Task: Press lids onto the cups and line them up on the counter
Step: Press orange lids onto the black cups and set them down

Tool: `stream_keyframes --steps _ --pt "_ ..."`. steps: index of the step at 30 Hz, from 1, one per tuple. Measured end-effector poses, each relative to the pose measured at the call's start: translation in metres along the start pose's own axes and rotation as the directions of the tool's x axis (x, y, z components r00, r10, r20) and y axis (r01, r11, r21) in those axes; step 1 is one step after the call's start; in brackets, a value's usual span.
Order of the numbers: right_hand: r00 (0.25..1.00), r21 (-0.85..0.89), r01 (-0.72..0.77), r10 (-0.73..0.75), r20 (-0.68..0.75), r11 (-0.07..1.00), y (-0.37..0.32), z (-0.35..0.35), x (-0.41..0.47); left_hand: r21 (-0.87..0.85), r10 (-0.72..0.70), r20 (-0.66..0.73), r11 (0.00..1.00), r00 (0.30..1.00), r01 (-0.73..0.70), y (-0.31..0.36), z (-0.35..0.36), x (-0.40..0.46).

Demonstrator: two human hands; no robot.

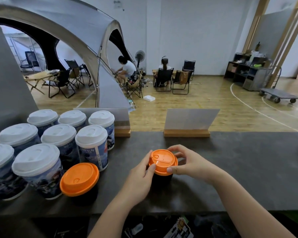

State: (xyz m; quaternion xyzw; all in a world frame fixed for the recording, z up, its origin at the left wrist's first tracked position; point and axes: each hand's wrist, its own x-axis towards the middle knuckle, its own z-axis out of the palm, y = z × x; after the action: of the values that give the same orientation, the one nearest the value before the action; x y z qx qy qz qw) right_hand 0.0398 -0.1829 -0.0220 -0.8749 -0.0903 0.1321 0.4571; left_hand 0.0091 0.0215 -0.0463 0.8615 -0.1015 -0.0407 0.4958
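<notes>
While both hands press an orange lid (pixel 162 160) onto the dark cup (pixel 162 179) at lower centre — left hand (pixel 141 176) and right hand (pixel 184 163) pinching its rim — seating looks unfinished; next, join the lidded cups (pixel 58 143) lower left.

Single head view, worn high, facing forward and down over the dark counter (pixel 230 169). Hands and cups close at near edge; hall floor, tent left, chairs far behind. Wide-angle bending at edges.
</notes>
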Motion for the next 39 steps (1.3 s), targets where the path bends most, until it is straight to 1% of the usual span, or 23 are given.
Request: stream_keyframes --steps 2,4,5,8,10,13,15,17,19,21,22,24,26,28,29,30,32,34,36,37,39 --pt "0.998 -0.007 0.004 -0.003 0.057 1.000 -0.001 0.000 0.002 -0.067 -0.006 0.014 0.998 1.000 0.007 -0.002 0.003 0.001" --pt "0.999 0.002 -0.004 0.004 0.042 1.000 -0.002 0.001 0.004 -0.139 -0.008 0.011 0.990 1.000 0.009 -0.005 0.009 0.002" --pt "1.000 0.026 -0.007 0.007 0.018 1.000 -0.003 0.002 0.004 -0.142 0.003 -0.004 0.990 1.000 -0.003 -0.007 0.012 0.002" --pt "1.000 0.167 0.006 -0.004 -0.014 0.986 0.003 0.008 0.004 -0.094 0.047 -0.060 0.994 0.997 -0.053 -0.018 0.023 0.004" --pt "1.000 0.228 0.008 -0.004 -0.015 0.974 0.006 0.011 0.005 -0.078 0.061 -0.069 0.995 0.996 -0.066 -0.024 0.027 0.007" --pt "1.000 0.279 -0.019 0.019 0.003 0.960 0.003 0.011 0.003 -0.053 0.092 -0.072 0.994 0.993 -0.096 -0.027 0.027 0.007" --pt "1.000 0.278 -0.017 0.016 0.007 0.961 0.002 0.012 0.001 -0.028 0.110 -0.062 0.993 0.992 -0.111 -0.026 0.025 0.007" --pt "1.000 0.299 0.006 0.001 -0.023 0.954 0.005 0.019 -0.005 -0.028 0.114 -0.058 0.993 0.992 -0.116 -0.027 0.024 0.007" --pt "0.993 0.392 0.051 -0.004 -0.121 0.919 0.012 0.032 -0.012 -0.043 0.123 -0.091 0.991 0.988 -0.127 -0.027 0.024 0.007" --pt "0.965 0.515 0.132 0.009 -0.262 0.847 0.019 0.047 -0.019 -0.088 0.123 -0.153 0.987 0.981 -0.137 -0.025 0.025 0.006" --pt "0.942 0.551 0.173 0.025 -0.334 0.816 0.021 0.054 -0.021 -0.135 0.116 -0.172 0.981 0.978 -0.140 -0.024 0.025 0.006" --pt "0.878 0.569 0.249 0.067 -0.475 0.783 0.022 0.066 -0.022 -0.262 0.093 -0.168 0.955 0.981 -0.136 -0.027 0.023 0.006" --pt "0.796 0.545 0.298 0.111 -0.595 0.784 0.022 0.075 -0.019 -0.353 0.087 -0.118 0.928 0.989 -0.123 -0.035 0.016 0.008" --pt "0.731 0.521 0.309 0.152 -0.665 0.796 0.022 0.082 -0.016 -0.345 0.095 -0.010 0.934 0.995 -0.093 -0.041 0.006 0.012" --pt "0.716 0.520 0.307 0.166 -0.678 0.797 0.022 0.084 -0.015 -0.310 0.095 0.043 0.947 0.995 -0.077 -0.042 0.002 0.014" --pt "0.714 0.519 0.303 0.170 -0.679 0.799 0.020 0.086 -0.015 -0.273 0.103 0.083 0.959 0.991 -0.077 -0.043 -0.002 0.014" --pt "0.750 0.541 0.309 0.149 -0.644 0.782 0.017 0.089 -0.016 -0.226 0.116 0.115 0.970 0.987 -0.088 -0.046 -0.005 0.015" --pt "0.798 0.561 0.306 0.115 -0.592 0.769 0.020 0.090 -0.020 -0.246 0.100 0.132 0.967 0.986 -0.066 -0.045 -0.004 0.014" --pt "0.827 0.578 0.310 0.086 -0.556 0.754 0.024 0.089 -0.026 -0.265 0.098 0.131 0.962 0.987 -0.061 -0.038 0.004 0.010" --pt "0.828 0.591 0.317 0.088 -0.554 0.742 0.026 0.086 -0.029 -0.264 0.097 0.117 0.962 0.988 -0.063 -0.034 0.010 0.008" --pt "0.800 0.606 0.350 0.108 -0.590 0.715 0.029 0.074 -0.039 -0.261 0.105 0.100 0.962 0.989 -0.076 -0.021 0.023 0.004"
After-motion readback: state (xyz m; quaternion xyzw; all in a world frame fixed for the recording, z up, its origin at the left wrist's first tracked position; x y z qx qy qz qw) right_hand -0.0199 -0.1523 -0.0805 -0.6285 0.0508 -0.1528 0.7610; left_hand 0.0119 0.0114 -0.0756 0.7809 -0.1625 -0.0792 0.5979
